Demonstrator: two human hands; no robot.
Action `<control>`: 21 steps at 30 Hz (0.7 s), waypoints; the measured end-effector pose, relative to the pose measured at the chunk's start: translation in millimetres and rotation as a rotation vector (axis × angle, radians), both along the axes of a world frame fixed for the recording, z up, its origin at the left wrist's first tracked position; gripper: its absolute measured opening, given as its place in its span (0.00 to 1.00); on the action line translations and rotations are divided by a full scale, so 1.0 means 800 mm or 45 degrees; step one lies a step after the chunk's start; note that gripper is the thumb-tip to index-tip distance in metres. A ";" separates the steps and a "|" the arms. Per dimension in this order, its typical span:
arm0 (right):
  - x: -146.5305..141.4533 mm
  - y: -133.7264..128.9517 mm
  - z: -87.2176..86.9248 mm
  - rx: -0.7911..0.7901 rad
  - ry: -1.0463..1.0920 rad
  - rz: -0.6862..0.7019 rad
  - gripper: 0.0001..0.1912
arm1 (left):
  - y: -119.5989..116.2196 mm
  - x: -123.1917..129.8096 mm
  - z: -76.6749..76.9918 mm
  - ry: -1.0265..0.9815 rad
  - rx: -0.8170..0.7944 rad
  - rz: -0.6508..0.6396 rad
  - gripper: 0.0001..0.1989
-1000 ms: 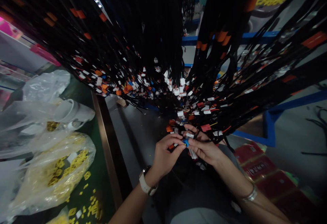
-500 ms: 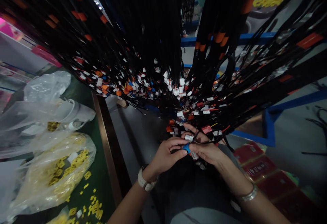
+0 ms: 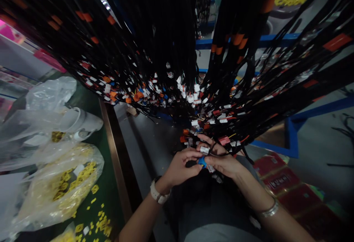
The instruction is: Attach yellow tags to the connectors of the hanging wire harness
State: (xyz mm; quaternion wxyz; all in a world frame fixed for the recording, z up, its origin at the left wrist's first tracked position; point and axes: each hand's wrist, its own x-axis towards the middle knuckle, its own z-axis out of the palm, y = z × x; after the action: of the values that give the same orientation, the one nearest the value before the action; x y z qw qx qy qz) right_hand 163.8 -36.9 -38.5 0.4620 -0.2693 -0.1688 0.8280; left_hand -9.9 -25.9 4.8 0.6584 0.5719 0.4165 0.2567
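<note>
Between my two hands, low in the centre of the head view, is a blue connector. My right hand pinches it from the right side. My left hand has its thumb and fingertips at the connector's left side, with a tiny yellow piece showing by the thumb. A white connector on a dark wire lies by the fingers of my right hand, just above the blue one. Black cable bundles hang above, ending in many white, orange, red and blue connectors.
At the left, a green table bears a plastic bag of yellow pieces, a white container and loose yellow pieces. Blue frame bars stand at the right, near red packaging below.
The blue connector has turned slightly between my fingers, and a small yellow piece now shows by my left thumb. My hands have barely moved.
</note>
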 end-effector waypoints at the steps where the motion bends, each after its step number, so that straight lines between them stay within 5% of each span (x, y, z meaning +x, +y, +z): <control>1: 0.000 0.000 -0.001 0.010 0.006 0.005 0.39 | 0.000 0.001 -0.001 0.029 0.045 0.013 0.13; 8: 0.001 0.001 0.004 0.067 0.018 0.022 0.36 | 0.000 0.007 0.003 0.102 0.167 0.040 0.12; 21: -0.001 0.001 0.001 0.111 -0.031 0.002 0.35 | -0.003 0.011 0.000 0.026 0.032 0.120 0.11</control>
State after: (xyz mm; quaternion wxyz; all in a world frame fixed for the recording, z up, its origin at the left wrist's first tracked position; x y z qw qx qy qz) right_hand 162.6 -36.3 -37.5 0.4707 -0.2590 -0.2105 0.8167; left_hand -1.5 -28.3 4.9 0.6341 0.5626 0.4463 0.2868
